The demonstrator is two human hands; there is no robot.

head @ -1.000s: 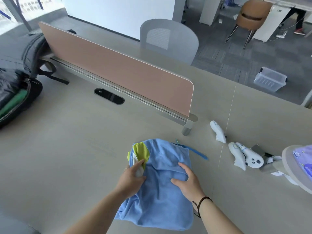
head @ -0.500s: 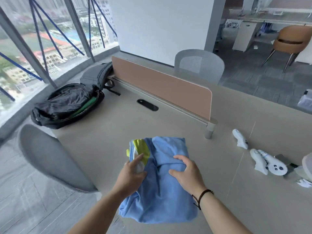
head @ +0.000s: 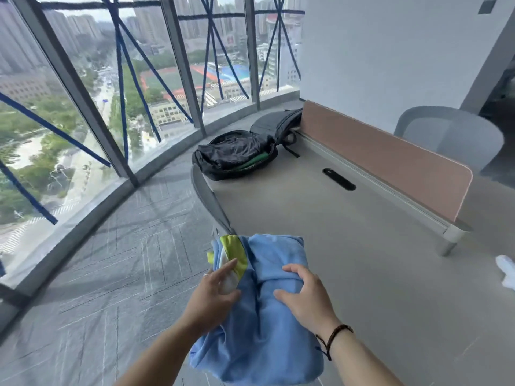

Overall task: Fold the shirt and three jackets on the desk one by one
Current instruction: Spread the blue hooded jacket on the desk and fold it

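**What the view hides or cuts off**

The white object [head: 506, 271] at the right edge is cut off, too little showing to tell what it is. The left hand [head: 213, 295] covers part of the blue jacket [head: 267, 324], and its fingertips are hidden in the cloth. The jacket's lower hem runs out at the bottom edge. The contents of the open backpack [head: 234, 154] are dark and unclear.

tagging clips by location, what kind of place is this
Most likely a high-rise office. A long desk carries a pinkish divider panel, a grey office chair sits behind it, and tall windows overlook city blocks far below.
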